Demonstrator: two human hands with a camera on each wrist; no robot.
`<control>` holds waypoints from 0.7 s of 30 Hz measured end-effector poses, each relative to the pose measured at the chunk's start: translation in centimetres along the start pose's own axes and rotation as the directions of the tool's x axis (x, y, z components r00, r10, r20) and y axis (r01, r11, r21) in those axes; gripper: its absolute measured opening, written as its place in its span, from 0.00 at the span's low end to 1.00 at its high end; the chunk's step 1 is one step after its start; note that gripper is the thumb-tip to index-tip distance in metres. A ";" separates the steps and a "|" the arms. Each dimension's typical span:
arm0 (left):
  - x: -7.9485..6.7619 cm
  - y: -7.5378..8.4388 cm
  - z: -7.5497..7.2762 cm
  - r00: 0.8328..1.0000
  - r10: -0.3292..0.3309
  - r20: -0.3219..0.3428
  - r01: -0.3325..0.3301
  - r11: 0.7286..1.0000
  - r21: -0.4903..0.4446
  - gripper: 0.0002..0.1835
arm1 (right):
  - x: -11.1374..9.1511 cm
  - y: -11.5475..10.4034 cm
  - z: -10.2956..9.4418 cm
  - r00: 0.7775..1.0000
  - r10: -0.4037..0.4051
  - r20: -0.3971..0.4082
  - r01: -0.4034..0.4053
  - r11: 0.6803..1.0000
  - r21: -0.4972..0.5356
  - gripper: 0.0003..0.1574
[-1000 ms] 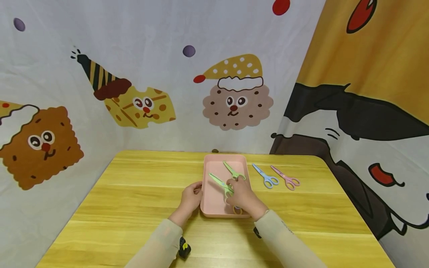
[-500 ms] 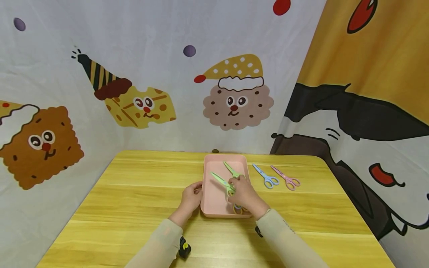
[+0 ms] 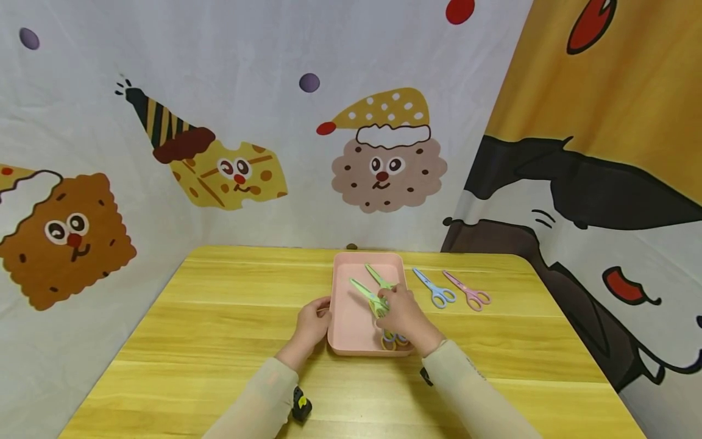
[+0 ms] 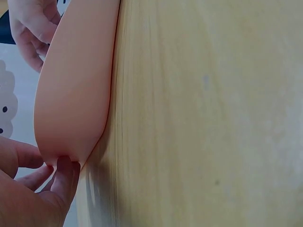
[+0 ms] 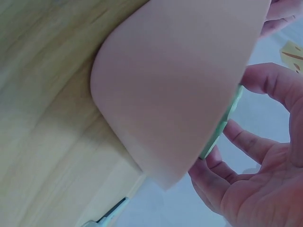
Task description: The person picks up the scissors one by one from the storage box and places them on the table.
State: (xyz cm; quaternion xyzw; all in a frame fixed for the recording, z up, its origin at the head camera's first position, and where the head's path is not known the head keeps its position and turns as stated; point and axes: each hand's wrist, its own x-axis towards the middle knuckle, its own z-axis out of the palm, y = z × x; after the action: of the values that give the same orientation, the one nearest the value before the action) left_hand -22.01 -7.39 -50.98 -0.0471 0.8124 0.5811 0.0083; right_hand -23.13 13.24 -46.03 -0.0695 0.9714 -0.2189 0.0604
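A pink tray stands on the wooden table, its left wall pinched between the thumb and fingers of my left hand. My right hand reaches over the tray and holds a pair of light green scissors near the handles, blades pointing to the far left. Behind it, another pair of green scissors lies in the tray, its handles covered by the hand. Under my right hand, yellow and blue scissor handles show near the tray's front. The right wrist view shows green scissors between the fingers, above the rim.
To the right of the tray lie blue scissors and pink scissors, side by side on the table. A cartoon-printed cloth hangs behind the table's far edge.
My right hand has shifted slightly to the right with the green scissors, uncovering more of the yellow and blue handles. My left hand and the tray have stayed put.
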 end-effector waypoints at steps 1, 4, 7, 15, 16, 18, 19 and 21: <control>0.0 0.0 0.0 1.000 0.001 0.001 -0.001 1.000 -0.001 0.20 | 0.0 0.0 -0.1 1.000 0.004 0.000 -0.004 1.000 0.000 0.38; 0.0 0.0 0.0 1.000 0.004 0.003 -0.004 1.000 -0.003 0.20 | -0.1 0.0 -0.3 1.000 0.015 0.001 -0.015 1.000 -0.001 0.40; 0.0 0.1 -0.1 1.000 0.003 0.004 -0.003 1.000 -0.008 0.20 | 0.0 0.2 -0.6 1.000 0.017 -0.003 -0.017 1.000 0.010 0.40; -0.1 0.0 -0.2 1.000 0.001 0.007 -0.001 1.000 -0.015 0.20 | 0.2 1.1 -0.9 0.999 0.025 -0.025 -0.024 0.999 0.025 0.39; -0.1 0.0 -0.2 1.000 0.000 0.008 0.000 1.000 -0.016 0.20 | 0.2 1.1 -1.0 0.999 0.028 -0.028 -0.027 0.999 0.021 0.39; 0.0 0.0 -0.2 1.000 0.000 0.009 0.000 1.000 -0.016 0.20 | 0.2 1.3 -1.0 0.999 0.028 -0.039 -0.027 0.999 0.016 0.38; 0.0 0.0 -0.1 1.000 0.000 0.009 0.000 1.000 -0.016 0.20 | 0.2 1.4 -1.1 0.999 0.025 -0.045 -0.024 1.000 0.013 0.37; 0.0 0.0 -0.1 1.000 0.003 0.009 -0.003 1.000 -0.015 0.20 | 0.1 1.5 -1.2 0.998 0.016 -0.058 -0.016 1.000 0.011 0.37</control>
State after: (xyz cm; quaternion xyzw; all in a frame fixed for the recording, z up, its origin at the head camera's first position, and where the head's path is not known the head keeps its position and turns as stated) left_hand -21.99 -7.51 -50.95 -0.0433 0.8080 0.5876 0.0108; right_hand -23.59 15.09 -45.63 -0.0551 0.9721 -0.2255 0.0345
